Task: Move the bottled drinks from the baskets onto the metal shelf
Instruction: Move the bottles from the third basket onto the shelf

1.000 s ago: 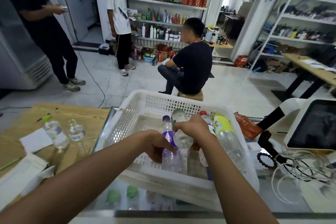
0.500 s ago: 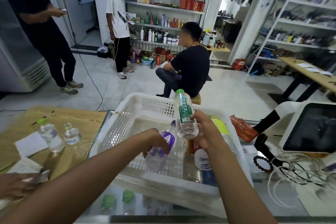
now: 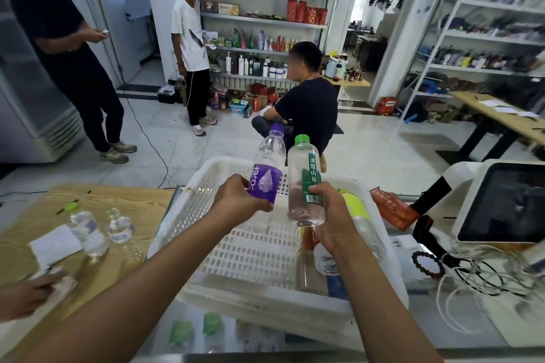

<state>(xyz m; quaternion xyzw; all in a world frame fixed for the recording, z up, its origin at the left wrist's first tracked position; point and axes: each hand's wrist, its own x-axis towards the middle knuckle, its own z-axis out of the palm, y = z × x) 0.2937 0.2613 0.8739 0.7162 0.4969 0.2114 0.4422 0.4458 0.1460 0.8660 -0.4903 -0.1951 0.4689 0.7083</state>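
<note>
Bottles (image 3: 306, 262) in basket (image 3: 206, 203) partly hidden.

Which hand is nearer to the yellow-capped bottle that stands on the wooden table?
Left. The left hand, holding the purple-label bottle above the basket, is closer to the yellow-capped bottle; the right hand, holding the green-label bottle, is farther away.

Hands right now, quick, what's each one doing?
Left hand: closed around the purple-label bottle.
Right hand: closed around the green-cap bottle.
</note>
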